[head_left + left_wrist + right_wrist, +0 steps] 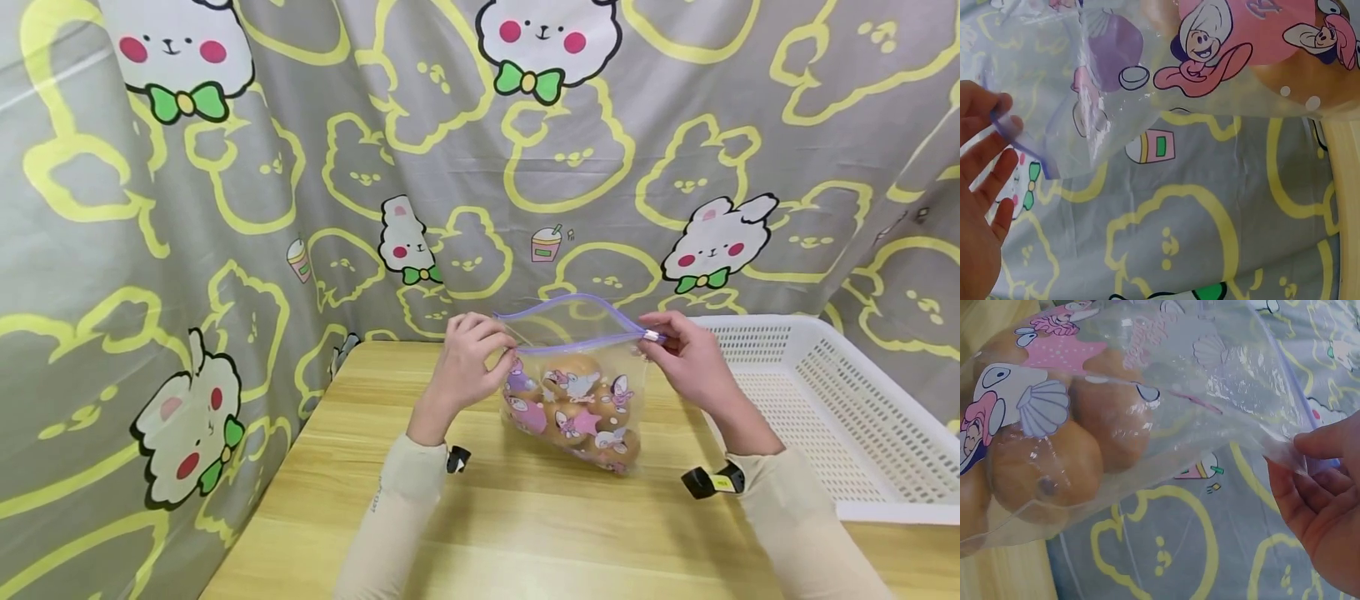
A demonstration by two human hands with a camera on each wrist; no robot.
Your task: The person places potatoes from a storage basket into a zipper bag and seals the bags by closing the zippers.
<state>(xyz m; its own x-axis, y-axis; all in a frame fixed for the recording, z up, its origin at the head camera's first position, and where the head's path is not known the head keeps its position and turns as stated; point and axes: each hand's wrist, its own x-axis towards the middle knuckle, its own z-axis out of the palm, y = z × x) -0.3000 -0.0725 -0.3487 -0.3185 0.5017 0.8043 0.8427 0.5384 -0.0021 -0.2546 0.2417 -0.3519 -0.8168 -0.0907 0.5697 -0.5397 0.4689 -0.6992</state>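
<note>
A clear zip bag [517,417] printed with pink and purple cartoon characters stands above the wooden table, its purple-edged mouth gaping at the top. Several round orange-brown fruits [1054,465] fill its lower part. My left hand [468,358] pinches the mouth's left corner between thumb and fingers; in the left wrist view the other fingers spread loosely beside the purple strip [1019,140]. At the opposite corner, my right hand [690,358] pinches the bag's edge with thumb and forefinger, right by the white zip slider [654,335].
To the right of the bag stands a white perforated plastic basket [892,510], close to my right forearm. A grey curtain [465,167] with yellow outlines and white rabbits hangs behind and to the left of the wooden table [510,533].
</note>
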